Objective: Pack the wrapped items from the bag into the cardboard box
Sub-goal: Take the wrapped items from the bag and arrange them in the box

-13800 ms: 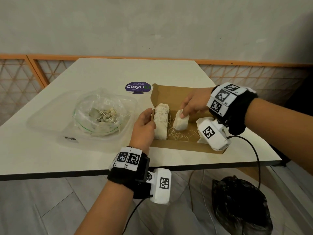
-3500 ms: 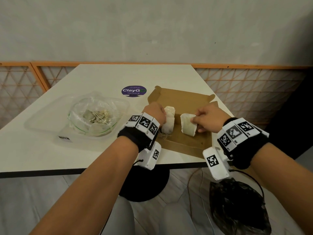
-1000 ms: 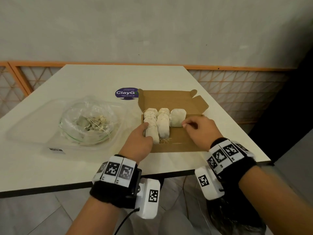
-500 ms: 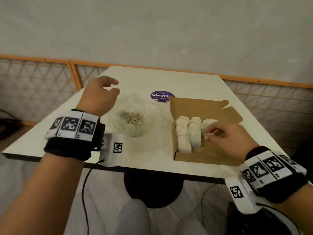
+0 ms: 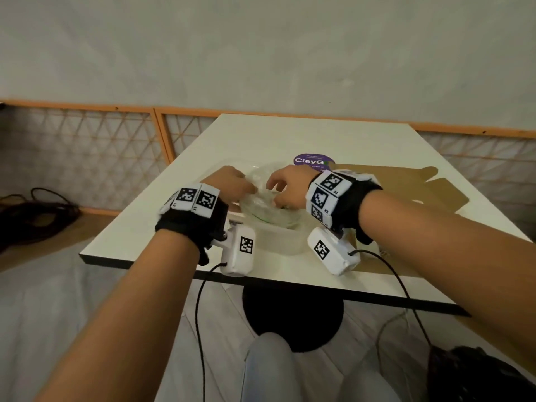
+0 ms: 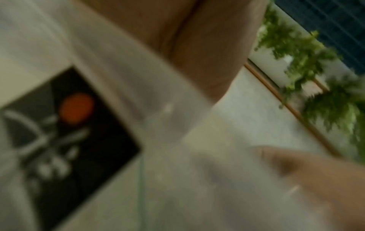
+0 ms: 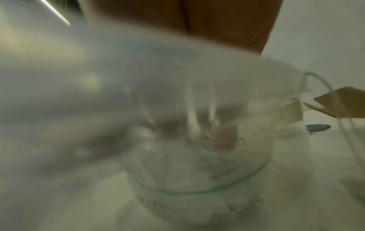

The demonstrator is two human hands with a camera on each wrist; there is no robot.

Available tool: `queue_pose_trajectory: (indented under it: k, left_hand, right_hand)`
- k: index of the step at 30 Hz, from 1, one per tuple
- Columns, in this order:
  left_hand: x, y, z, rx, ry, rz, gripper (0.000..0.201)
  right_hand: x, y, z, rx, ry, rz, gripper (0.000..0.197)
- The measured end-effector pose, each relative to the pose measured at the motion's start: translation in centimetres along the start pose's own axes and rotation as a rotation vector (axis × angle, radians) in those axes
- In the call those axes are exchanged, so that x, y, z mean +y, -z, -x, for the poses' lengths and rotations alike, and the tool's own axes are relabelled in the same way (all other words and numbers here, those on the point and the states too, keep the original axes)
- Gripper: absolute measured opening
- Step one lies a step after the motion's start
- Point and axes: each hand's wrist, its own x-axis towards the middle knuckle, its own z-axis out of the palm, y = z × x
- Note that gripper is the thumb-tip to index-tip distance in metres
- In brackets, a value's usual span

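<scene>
A clear plastic bag [image 5: 268, 208] lies in a shallow clear tray [image 5: 278, 242] on the white table. My left hand [image 5: 246, 187] is at the bag's left rim, its fingers curled on the plastic. From the right, my right hand [image 5: 275, 196] dips curled fingers into the bag's mouth. The right wrist view is blurred: fingertips [image 7: 221, 134] show through the bag [image 7: 197, 179], and I cannot tell whether they hold a wrapped item. The cardboard box [image 5: 406, 184] lies to the right, its tray and the packed items hidden behind my right forearm.
A purple round sticker [image 5: 311, 161] is on the table behind the bag. The table's front edge [image 5: 290, 282] is close to my wrists. A black bag [image 5: 478, 375] lies on the floor at right, dark cables [image 5: 32, 210] at left. An orange lattice railing [image 5: 87, 140] runs behind.
My left hand dropped from above the table onto the bag's rim. My right hand left the box and moved left into the bag. The view turned left, so the box's contents went out of sight.
</scene>
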Motion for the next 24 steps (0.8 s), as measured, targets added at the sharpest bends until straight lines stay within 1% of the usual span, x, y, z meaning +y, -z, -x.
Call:
queue_pose_trajectory:
  k: [1,2,5,8,9,10,12,13,15,17,18,19,20,21,22,23,24]
  left_hand:
    - [-0.1,0.1,0.1,-0.009,-0.007,0.056,0.013]
    - [-0.2,0.3,0.1,-0.023,-0.012,0.118,0.010]
    - [-0.7,0.5,-0.2,-0.107,-0.026,0.308,0.014]
    - [-0.8,0.0,-0.2,-0.170,-0.033,0.506,0.014]
    - [-0.6,-0.3,-0.3,-0.184,-0.036,0.546,0.017]
    - [-0.5,-0.5,-0.4,-0.176,-0.038,0.558,0.027]
    - [-0.1,-0.5,-0.5,-0.104,-0.055,0.474,0.051]
    - [0.1,-0.4,-0.5,-0.068,-0.071,0.390,0.054]
    - [0.6,-0.3,-0.4,-0.026,-0.093,0.206,0.041]
    - [1.0,-0.4,-0.2,-0.024,-0.070,0.034,0.030]
    - [1.1,-0.5,0.0,-0.027,-0.059,-0.038,0.025]
    - [1.3,-0.7,0.3,-0.040,-0.050,-0.102,0.015]
    - [1.4,-0.9,0.5,-0.052,-0.048,-0.169,0.014]
    - [1.5,-1.1,0.5,-0.056,-0.047,-0.223,0.024]
    - [1.6,-1.4,0.7,-0.065,-0.050,-0.248,0.031]
    - [1.8,-1.7,0.9,-0.079,-0.056,-0.260,0.036]
    - [1.8,-2.0,0.9,-0.089,-0.071,-0.278,0.048]
  right_hand:
    - [-0.1,-0.1,0.1,0.011,0.008,-0.001,0.042]
    - [-0.2,-0.1,0.3,0.020,0.016,-0.002,0.044]
    - [-0.5,0.0,0.8,0.063,0.055,0.025,0.046]
    - [-0.6,0.2,1.0,0.161,0.049,0.062,0.037]
    - [-0.6,0.2,1.1,0.189,0.034,0.046,0.032]
    - [-0.4,0.2,1.1,0.207,0.017,0.002,0.026]
    - [0.3,0.3,1.0,0.208,-0.041,-0.194,0.020]
    - [0.7,0.5,0.9,0.189,-0.087,-0.318,0.018]
    - [1.6,0.9,0.9,0.183,-0.164,-0.514,0.022]
    - [2.4,1.3,0.6,0.221,-0.182,-0.564,0.022]
    - [2.7,1.4,0.5,0.222,-0.174,-0.569,0.022]
    - [2.8,1.4,0.6,0.204,-0.161,-0.570,0.023]
    - [2.8,1.3,0.6,0.164,-0.142,-0.549,0.023]
    - [2.7,1.1,0.7,0.108,-0.118,-0.464,0.022]
    - [2.5,1.1,0.8,0.057,-0.086,-0.307,0.026]
    - [2.2,1.0,0.9,0.018,-0.055,-0.125,0.033]
    - [1.9,0.8,0.9,-0.004,-0.017,0.018,0.040]
